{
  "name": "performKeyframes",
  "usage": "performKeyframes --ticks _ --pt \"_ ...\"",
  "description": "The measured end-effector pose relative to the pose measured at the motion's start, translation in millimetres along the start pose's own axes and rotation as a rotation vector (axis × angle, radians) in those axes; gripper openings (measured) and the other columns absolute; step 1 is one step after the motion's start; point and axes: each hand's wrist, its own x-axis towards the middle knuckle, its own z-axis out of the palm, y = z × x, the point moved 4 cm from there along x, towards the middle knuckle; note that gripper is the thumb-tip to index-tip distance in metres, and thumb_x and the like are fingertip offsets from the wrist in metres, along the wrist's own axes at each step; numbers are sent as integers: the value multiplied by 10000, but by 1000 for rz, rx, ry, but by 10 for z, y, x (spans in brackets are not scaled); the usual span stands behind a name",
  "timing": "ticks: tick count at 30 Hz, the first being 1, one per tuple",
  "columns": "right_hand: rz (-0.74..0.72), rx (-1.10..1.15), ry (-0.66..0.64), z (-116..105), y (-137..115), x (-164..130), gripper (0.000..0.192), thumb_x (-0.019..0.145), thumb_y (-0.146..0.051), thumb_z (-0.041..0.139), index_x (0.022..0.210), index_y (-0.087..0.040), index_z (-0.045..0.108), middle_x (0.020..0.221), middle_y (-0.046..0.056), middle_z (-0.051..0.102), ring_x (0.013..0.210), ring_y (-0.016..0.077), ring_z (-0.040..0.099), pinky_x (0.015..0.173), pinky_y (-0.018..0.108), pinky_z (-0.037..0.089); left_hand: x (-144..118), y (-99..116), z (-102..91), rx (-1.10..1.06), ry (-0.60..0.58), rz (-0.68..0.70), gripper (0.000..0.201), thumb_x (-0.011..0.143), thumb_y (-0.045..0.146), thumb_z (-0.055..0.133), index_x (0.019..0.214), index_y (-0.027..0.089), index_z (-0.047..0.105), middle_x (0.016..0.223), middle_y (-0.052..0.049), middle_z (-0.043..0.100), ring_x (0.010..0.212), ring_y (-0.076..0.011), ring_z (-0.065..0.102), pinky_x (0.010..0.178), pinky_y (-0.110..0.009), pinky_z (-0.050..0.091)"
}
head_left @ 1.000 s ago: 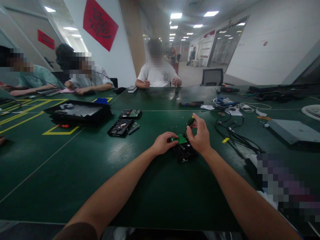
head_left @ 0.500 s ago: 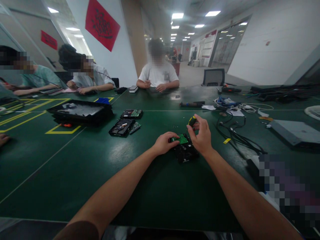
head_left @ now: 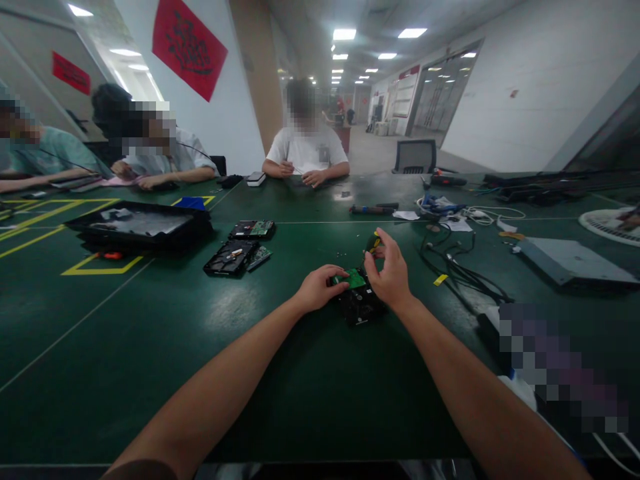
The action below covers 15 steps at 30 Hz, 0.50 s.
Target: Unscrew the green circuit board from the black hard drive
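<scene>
A black hard drive (head_left: 361,308) with a green circuit board (head_left: 355,279) lies on the green table in front of me. My left hand (head_left: 323,285) grips the drive's left side, thumb and fingers at the board's edge. In my right hand (head_left: 389,268) is a screwdriver (head_left: 373,241) with a dark and yellow handle, pinched between thumb and fingers above the drive's right side. Its tip is too hard to make out behind the hand. Several tiny screws (head_left: 341,254) are scattered just beyond the drive.
More hard drives (head_left: 231,258) and a loose board (head_left: 259,258) lie left of centre, near stacked black trays (head_left: 143,227). Black cables (head_left: 460,270) and a grey metal box (head_left: 575,261) are on the right. A person in white (head_left: 307,150) sits opposite; two others sit at the left.
The whole view has shifted slightly, so things sit further left in it. The screwdriver handle leans a little differently in my right hand. My left hand keeps its hold on the drive.
</scene>
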Motion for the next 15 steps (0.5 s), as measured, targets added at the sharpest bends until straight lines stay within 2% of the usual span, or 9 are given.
performKeyframes --ticks 3,9,15 --pt "14 -6 10 1 12 -5 613 960 -303 597 1524 -275 357 1257 127 587 917 241 665 846 495 632 -1 0 -2 11 -9 -20 307 906 369 720 1186 243 740 1293 -77 674 929 -185 654 847 -335 541" --pt "0 20 -12 8 -5 -2 622 968 -255 554 1547 -293 329 1307 127 572 961 238 669 886 487 630 -9 29 -16 1 -23 -24 311 912 391 704 1186 247 738 1295 -75 672 825 -159 633 769 -317 534" --pt "17 15 2 -14 3 1 620 959 -298 603 1529 -294 357 1255 119 575 921 229 666 831 470 648 -18 1 -13 8 -25 -31 327 910 422 699 1187 252 735 1311 -74 662 735 -132 601 724 -311 521"
